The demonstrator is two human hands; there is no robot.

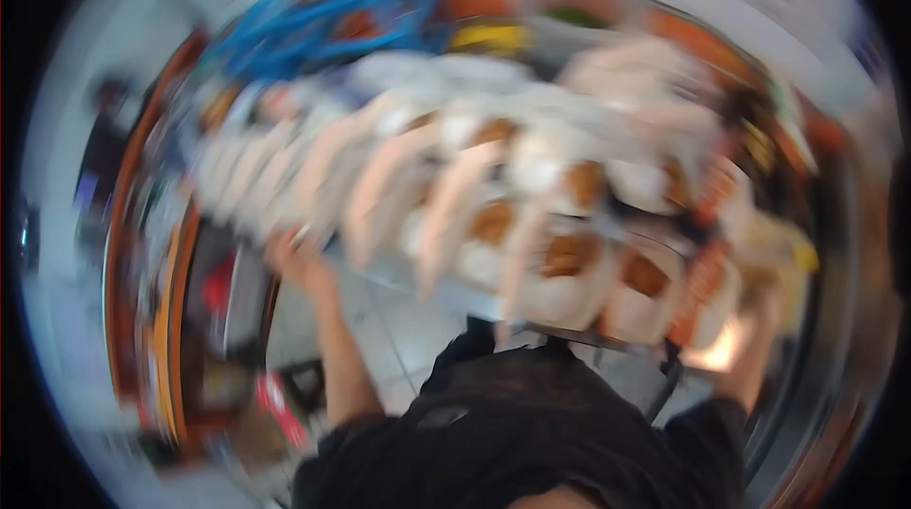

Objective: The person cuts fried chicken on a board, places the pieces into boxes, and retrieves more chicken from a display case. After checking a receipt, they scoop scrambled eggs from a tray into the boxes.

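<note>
The boxes (361, 215) are white and peach (the food (571, 255) partly brown), the bag (280, 30) blue, the shirt (531, 424) black.

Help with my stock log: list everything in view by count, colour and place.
Open boxes: many, too blurred to count; pale; across the middle.
Brown food: at least five portions; brown; in boxes toward the right.
White food: several portions; white; beside the brown food.
Beige item: one, beige, at the boxes' right end.
Blue plastic: one heap, blue, back left.
Yellow item: one, yellow, back centre.
Pale plastic: uncounted, whitish, back right.
Blurred clutter: uncounted, partly red, left side.
Floor tiles: several, pale, below the boxes.
Shirt: one, black, bottom centre.
Left hand: one, bare, boxes' left front.
Right hand: one, bare, far right.
</note>
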